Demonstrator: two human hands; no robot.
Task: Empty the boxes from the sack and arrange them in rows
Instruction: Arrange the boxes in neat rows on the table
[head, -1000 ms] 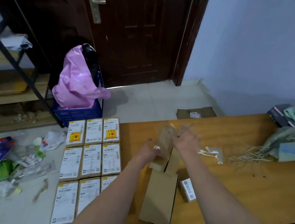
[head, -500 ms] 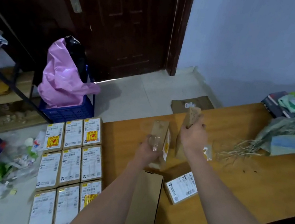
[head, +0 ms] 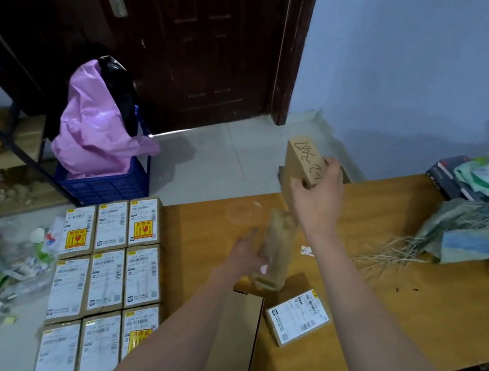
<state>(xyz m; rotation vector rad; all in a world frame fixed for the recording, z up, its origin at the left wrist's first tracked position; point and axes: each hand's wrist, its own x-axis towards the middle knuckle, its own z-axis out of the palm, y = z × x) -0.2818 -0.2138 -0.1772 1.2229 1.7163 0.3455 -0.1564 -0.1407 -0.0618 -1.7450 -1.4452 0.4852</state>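
**Two hands, two boxes**

The right hand [head: 318,189] grips a scribbled box [head: 305,159] upper centre; the left hand [head: 247,256] holds a blurred box [head: 276,249] mid-frame over the counter [head: 409,303]. Set each squarely beside the labelled rows [head: 108,273] lower left — edges flush, labels up.

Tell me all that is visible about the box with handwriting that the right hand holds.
The box with handwriting is plain brown cardboard, oblong and closed as far as visible. Dark handwritten digits run along its upper face; they appear upside down to the camera. It is held tilted in the air, above the far edge of the wooden table. Only the right hand touches it, fingers curled round its near end.
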